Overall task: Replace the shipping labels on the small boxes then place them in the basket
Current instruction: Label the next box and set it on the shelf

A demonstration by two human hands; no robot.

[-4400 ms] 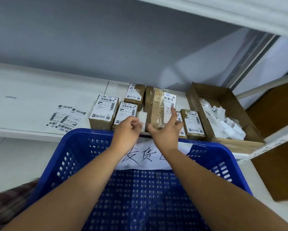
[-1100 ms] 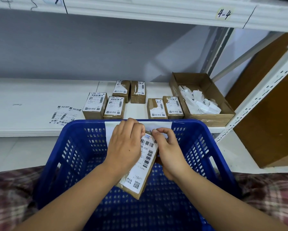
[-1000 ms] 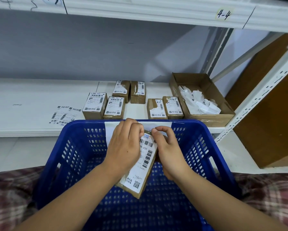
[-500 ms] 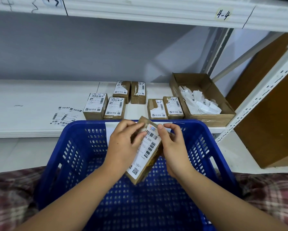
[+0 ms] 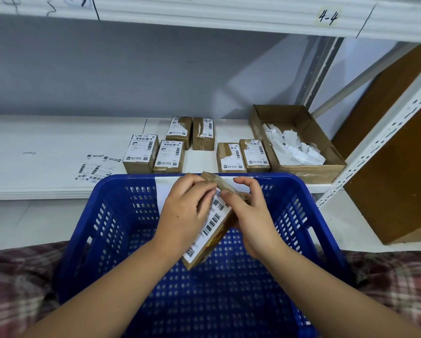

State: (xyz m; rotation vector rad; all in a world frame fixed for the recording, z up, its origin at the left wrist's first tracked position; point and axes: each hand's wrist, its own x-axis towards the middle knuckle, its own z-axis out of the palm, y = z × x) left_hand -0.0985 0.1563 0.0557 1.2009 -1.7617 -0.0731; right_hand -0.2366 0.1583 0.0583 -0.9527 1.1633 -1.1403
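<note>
We hold the small box (image 5: 201,258) over the basket (image 5: 112,215): left hand (image 5: 182,215) gripping its 9 o'clock edge, right hand (image 5: 252,215) its 3 o'clock side, thumb on the label (image 5: 213,224). Hasty peeling could tear it.

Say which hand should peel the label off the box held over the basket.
Probably the right hand: its thumb tip sits at the label's top corner, free to pinch. The left hand wraps the box, steadying it above the blue basket.
</note>
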